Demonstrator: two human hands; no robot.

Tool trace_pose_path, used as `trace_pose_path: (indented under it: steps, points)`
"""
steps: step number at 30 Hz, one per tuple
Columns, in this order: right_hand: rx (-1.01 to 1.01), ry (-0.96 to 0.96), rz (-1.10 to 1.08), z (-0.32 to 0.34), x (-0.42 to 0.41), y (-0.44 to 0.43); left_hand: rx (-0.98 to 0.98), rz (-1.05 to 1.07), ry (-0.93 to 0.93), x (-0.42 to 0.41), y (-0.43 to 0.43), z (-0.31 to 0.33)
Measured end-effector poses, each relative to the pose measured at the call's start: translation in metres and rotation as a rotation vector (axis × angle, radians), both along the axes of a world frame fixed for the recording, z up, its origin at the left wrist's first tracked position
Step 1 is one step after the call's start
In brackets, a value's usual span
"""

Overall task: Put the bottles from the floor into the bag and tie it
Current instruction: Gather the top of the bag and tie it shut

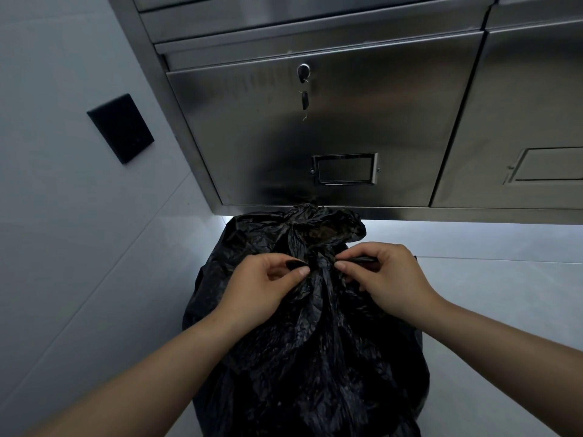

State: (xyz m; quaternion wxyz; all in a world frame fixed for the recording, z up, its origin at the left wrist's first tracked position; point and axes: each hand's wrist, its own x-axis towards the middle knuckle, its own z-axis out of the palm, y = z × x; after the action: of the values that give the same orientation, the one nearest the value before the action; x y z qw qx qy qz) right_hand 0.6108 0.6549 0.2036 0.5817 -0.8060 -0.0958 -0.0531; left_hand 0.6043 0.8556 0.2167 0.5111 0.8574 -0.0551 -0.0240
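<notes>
- Black plastic bag [309, 342]: stands full on the pale tiled floor [489, 310], directly in front of a steel cabinet [284, 127]. Its surface is crumpled and glossy. No bottles are visible; the contents cannot be seen through the plastic.
- Bag neck: gathered into a bunch at the top centre, between the two hands. Loose plastic flares up behind the gathered point, just under the lower edge of the cabinet.
- Left hand [265, 285]: placed on the left side of the gathered neck. Thumb and forefinger are closed in a pinch on a strand of the black plastic.
- Right hand [385, 279]: placed on the right side of the neck, level with the left. Its fingers [344, 266] are closed on a twisted strand of the plastic that runs out across the hand to the right.
- Both forearms are bare and reach in from the lower corners of the view.
- Cabinet door: carries a lock [303, 70] with a key hanging from it, and an empty label holder [344, 169] lower down.
- Wall [47, 152] at left: pale, with a black rectangular plate [120, 128] mounted on it.
</notes>
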Motion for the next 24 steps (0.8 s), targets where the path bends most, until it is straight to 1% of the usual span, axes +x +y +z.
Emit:
trace_pose_path:
  steps: [5, 8, 12, 16, 18, 21, 24]
  points:
    - [0.007, 0.025, 0.017, 0.0, -0.002, 0.003, -0.045, 0.057, -0.065, -0.003, -0.003, 0.002]
    - [0.016, 0.052, 0.008, -0.001, -0.003, 0.002, -0.07, 0.092, -0.141, -0.003, -0.004, 0.003]
    - [0.089, 0.153, -0.017, -0.003, -0.001, 0.002, -0.2, 0.115, -0.219, -0.002, -0.005, 0.004]
    - [0.163, 0.234, -0.048, 0.0, 0.003, -0.005, -0.235, 0.178, -0.244, 0.004, 0.006, 0.005]
    - [0.154, 0.236, -0.046, 0.003, 0.003, -0.011, -0.245, 0.221, -0.234, 0.011, 0.019, 0.006]
    - [0.172, 0.223, -0.05, 0.008, 0.002, -0.018, -0.224, 0.226, -0.228, 0.016, 0.029, 0.005]
    - [0.167, 0.165, -0.061, 0.012, 0.0, -0.017, -0.229, 0.216, -0.234, 0.019, 0.029, 0.009]
